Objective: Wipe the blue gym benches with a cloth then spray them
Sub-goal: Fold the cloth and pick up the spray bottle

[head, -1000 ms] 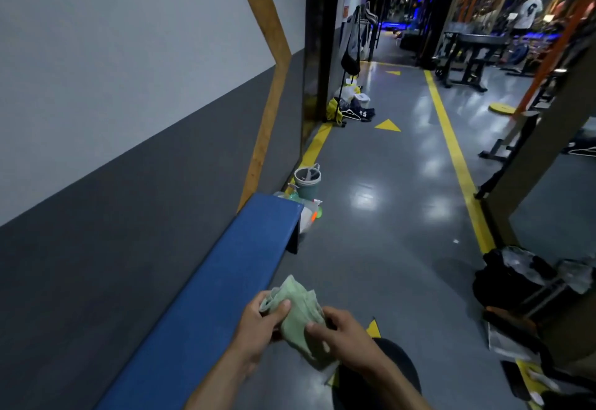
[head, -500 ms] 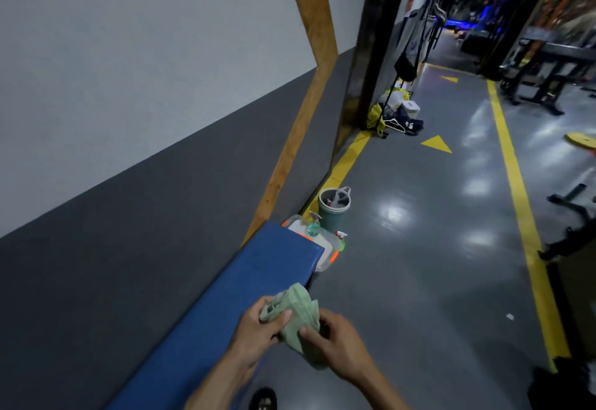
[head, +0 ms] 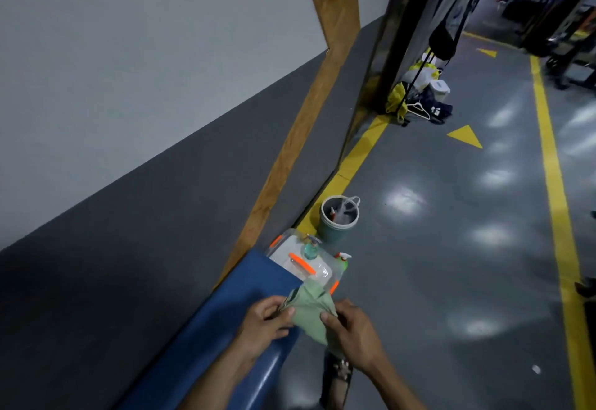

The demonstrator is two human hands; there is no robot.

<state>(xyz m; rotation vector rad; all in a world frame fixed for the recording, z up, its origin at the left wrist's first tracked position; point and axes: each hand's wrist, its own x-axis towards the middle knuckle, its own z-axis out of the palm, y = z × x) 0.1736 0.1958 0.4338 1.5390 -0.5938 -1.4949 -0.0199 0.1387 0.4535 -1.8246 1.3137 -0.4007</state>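
Note:
A long blue padded bench [head: 225,319] runs along the grey wall toward its far end just ahead. Over that end both hands hold a crumpled pale green cloth [head: 309,309]. My left hand [head: 263,321] pinches its left edge with thumb and fingers. My right hand [head: 351,332] grips its right side. A small spray bottle [head: 342,261] with a white and orange head stands on a clear storage box beyond the bench end.
The clear box [head: 309,264] with orange clips also carries a blue pump bottle [head: 311,248]. A grey-green bucket [head: 338,219] holding bottles stands behind it. Bags and a hanger [head: 419,99] lie by a dark pillar. Yellow floor lines [head: 558,203] mark the aisle.
I have walked forward along the bench and the view has tilted down and left. The box and bucket are nearer. Both hands have kept hold of the cloth, reworking it.

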